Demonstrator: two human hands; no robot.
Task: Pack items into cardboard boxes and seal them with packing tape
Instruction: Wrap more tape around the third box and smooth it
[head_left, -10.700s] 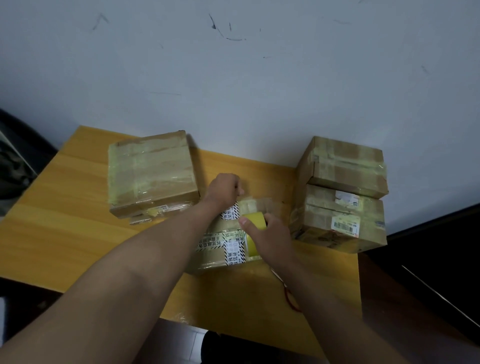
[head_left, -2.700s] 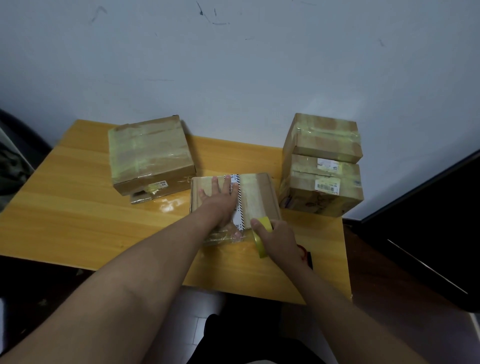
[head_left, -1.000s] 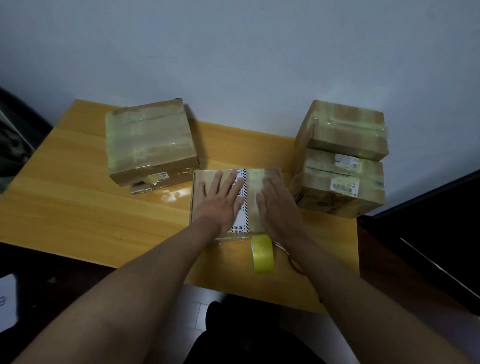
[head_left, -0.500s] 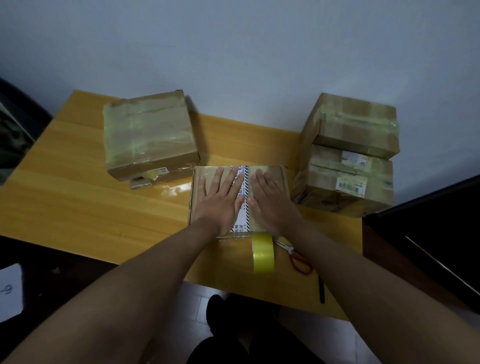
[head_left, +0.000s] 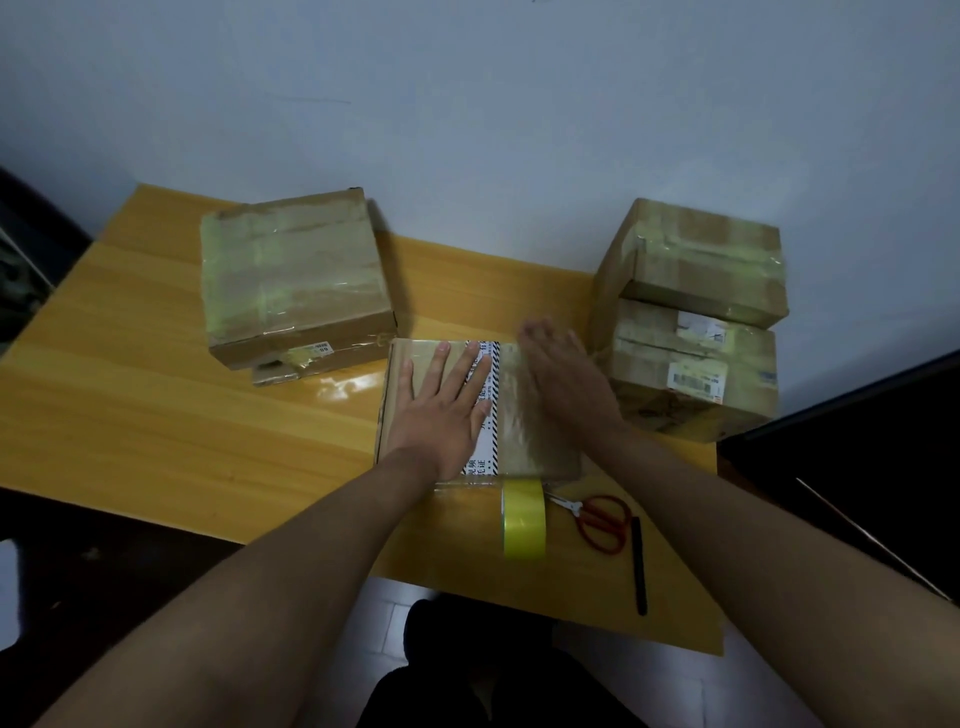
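I have my left hand (head_left: 447, 410) laid flat, fingers spread, on the top of the flat brown cardboard box (head_left: 540, 447) at the middle of the yellow wooden tabletop (head_left: 156, 415). It grips nothing, only presses down, and it partly covers the white label with black-and-white striped edging (head_left: 485, 415) that runs across the lid. My right hand (head_left: 563, 384) is also loose and open-palmed on the right part of the same lid, over a glossy strip of clear tape; it is motion-blurred, so I cannot say how firmly it bears on the box.

Just in front of the box, standing on its edge, is the roll of yellow packing tape (head_left: 523, 518), touching or nearly touching the box's near side. To its right lie the red-handled scissors (head_left: 597, 517), and beside those a black pen (head_left: 638, 566) pointing toward the near edge.

At the back left sits a large square tape-wrapped cardboard box (head_left: 293, 275) resting on a smaller package. At the back right, against the pale wall (head_left: 467, 104), two taped cardboard boxes are stacked (head_left: 691, 317), the lower one bearing barcode labels.
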